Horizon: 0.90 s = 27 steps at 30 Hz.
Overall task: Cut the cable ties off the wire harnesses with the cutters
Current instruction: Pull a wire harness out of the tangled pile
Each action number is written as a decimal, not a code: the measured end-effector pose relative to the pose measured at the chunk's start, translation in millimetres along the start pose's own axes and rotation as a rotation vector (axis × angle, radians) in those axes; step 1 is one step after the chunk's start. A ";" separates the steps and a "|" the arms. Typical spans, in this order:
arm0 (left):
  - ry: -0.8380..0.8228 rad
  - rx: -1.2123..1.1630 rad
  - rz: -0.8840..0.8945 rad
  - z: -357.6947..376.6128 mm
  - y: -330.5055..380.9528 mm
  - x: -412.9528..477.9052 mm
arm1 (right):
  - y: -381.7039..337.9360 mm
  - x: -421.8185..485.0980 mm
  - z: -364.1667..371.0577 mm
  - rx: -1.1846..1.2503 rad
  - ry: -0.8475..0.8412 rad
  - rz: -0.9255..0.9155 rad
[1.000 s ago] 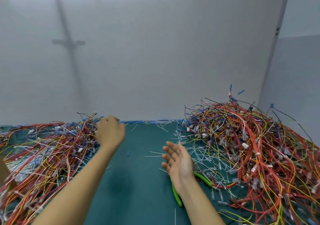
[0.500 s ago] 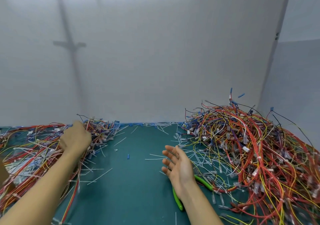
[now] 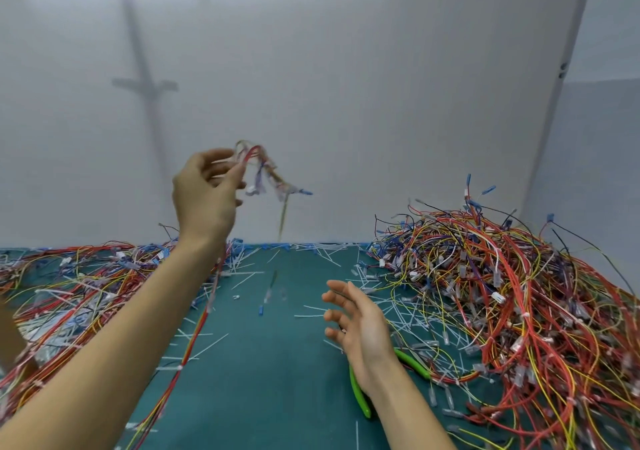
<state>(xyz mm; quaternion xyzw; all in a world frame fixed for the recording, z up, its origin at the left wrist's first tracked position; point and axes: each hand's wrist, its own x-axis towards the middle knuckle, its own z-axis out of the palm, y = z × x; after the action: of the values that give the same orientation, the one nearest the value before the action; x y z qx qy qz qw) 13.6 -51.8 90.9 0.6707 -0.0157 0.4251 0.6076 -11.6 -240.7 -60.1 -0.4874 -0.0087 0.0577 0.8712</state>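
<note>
My left hand (image 3: pixel 207 190) is raised high over the table and pinches a wire harness (image 3: pixel 266 176) of red, yellow and blue wires between thumb and fingers. The harness is blurred and its strands trail down towards the mat. My right hand (image 3: pixel 360 328) hovers low over the green mat (image 3: pixel 270 373), palm turned left, fingers spread and holding nothing. The green-handled cutters (image 3: pixel 360 397) lie on the mat under my right wrist, partly hidden by it.
A tall heap of wire harnesses (image 3: pixel 502 294) fills the right side. A flatter heap (image 3: pixel 76 283) spreads over the left. Cut white cable ties (image 3: pixel 408 314) litter the mat between them. A white wall stands close behind.
My left hand has lifted from the left heap up and to the right, carrying a harness. My right hand has stayed over the cutters, rising slightly.
</note>
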 end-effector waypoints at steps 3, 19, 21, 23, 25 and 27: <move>-0.078 -0.101 -0.039 28.5 14.3 -10.9 | -3.9 -0.5 1.4 -0.049 -0.034 -0.082; -0.446 -0.206 -0.502 44.7 -100.1 -154.2 | -10.2 10.1 -11.9 -0.336 0.210 -0.261; -0.506 -0.124 -0.438 37.0 -105.1 -161.2 | -9.2 11.2 -13.2 -0.406 0.222 -0.309; -0.553 -0.066 -0.387 33.1 -106.7 -160.1 | -8.6 11.7 -17.3 -0.479 0.233 -0.350; -0.613 0.008 -0.305 31.2 -105.9 -156.7 | -9.8 11.7 -21.6 -0.534 0.216 -0.370; -0.672 0.107 -0.227 29.6 -106.5 -156.2 | -10.0 11.9 -23.4 -0.605 0.203 -0.380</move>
<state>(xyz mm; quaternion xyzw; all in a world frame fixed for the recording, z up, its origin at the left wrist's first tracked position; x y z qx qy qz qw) -12.5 -125.9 -83.5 0.8013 -0.1175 0.1109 0.5760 2.8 -264.5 -64.4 -0.7160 -0.0292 -0.1589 0.6792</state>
